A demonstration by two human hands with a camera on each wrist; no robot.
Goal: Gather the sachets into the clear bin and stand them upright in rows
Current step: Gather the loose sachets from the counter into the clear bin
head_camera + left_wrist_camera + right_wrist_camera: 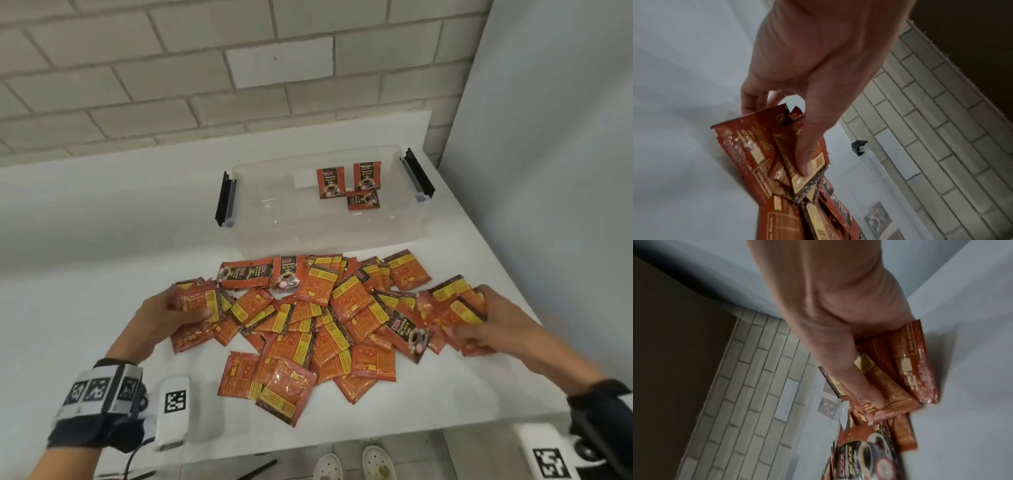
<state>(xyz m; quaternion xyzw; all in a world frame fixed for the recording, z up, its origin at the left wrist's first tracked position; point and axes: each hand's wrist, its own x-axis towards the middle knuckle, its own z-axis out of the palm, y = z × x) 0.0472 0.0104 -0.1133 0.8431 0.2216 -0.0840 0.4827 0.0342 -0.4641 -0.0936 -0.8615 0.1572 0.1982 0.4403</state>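
Observation:
A heap of orange-red coffee sachets [318, 318] covers the white table in front of the clear bin [260, 219]. Three sachets [330, 183] stand against the bin's far wall, at its right. My left hand [178, 311] grips a bunch of sachets [760, 149] at the heap's left end, thumb [807, 154] pressed on top. My right hand [479, 322] grips another bunch of sachets [910, 363] at the heap's right end, thumb [865, 386] across them. Both bunches still touch the heap.
The bin has black latches [224, 198] at both ends and stands near a brick wall [205, 68]. A grey panel [548, 137] rises at the table's right side. The table's front edge [308, 442] lies near my feet.

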